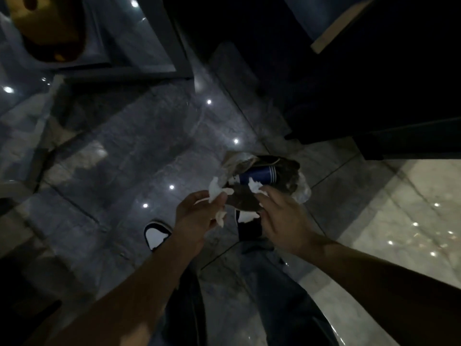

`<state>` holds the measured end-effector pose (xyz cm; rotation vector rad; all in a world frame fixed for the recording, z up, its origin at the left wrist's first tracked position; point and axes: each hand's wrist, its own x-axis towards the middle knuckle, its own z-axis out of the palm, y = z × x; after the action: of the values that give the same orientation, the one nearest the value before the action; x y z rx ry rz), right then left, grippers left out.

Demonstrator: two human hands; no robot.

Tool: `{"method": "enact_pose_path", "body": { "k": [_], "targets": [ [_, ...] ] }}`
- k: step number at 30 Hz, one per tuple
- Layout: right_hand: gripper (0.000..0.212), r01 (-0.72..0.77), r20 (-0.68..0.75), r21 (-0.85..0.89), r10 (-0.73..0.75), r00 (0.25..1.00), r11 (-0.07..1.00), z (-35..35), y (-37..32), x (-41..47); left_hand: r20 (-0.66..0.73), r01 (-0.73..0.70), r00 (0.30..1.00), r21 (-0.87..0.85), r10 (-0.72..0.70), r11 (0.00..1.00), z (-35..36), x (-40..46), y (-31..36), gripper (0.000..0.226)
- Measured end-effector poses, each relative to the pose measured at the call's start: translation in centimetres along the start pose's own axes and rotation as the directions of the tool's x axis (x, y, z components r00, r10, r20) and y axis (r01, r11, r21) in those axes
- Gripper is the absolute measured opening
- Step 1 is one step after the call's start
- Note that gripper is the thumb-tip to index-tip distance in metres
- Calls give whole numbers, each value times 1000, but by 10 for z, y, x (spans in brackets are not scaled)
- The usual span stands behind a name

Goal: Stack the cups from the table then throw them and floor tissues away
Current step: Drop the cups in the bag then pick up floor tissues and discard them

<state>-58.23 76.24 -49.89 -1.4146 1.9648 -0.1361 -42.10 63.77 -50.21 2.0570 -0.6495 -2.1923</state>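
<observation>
A small bin lined with a clear plastic bag (303,189) stands on the floor just ahead of my feet. Blue paper cups with white stripes (259,174) lie on their side inside it. My left hand (197,216) hovers at the bin's near left rim, fingers closed on crumpled white tissue (215,189). My right hand (282,216) reaches over the bin's near edge, its fingertips pinching another scrap of white tissue (255,186). The scene is dim.
Glossy dark marble floor (139,151) with light reflections. My shoes (157,234) stand just behind the bin. A dark cabinet or furniture base (374,96) rises at the upper right; a pale floor patch (409,208) lies to the right. A yellow object (47,28) sits top left.
</observation>
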Motion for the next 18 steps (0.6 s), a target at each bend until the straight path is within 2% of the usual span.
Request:
{"method": "enact_pose_path", "body": {
  "k": [3,7,11,14,18],
  "targets": [
    [55,-52,40,-1,52,998,999,4,27,-5,-7,-21,1000,73,22,997,15,2,-9,25],
    [50,-108,129,-4,108,986,994,12,50,3,14,-49,999,100,48,994,31,7,-16,7],
    [48,-178,152,28,171,973,984,14,59,17,2,-62,998,231,63,971,48,18,-20,12],
    [46,-249,226,72,228,947,966,15,64,27,-18,-73,997,234,79,969,60,27,-24,16],
    [47,-264,225,121,233,946,957,20,70,34,1,-56,998,212,57,976,70,31,-29,14]
  ]
}}
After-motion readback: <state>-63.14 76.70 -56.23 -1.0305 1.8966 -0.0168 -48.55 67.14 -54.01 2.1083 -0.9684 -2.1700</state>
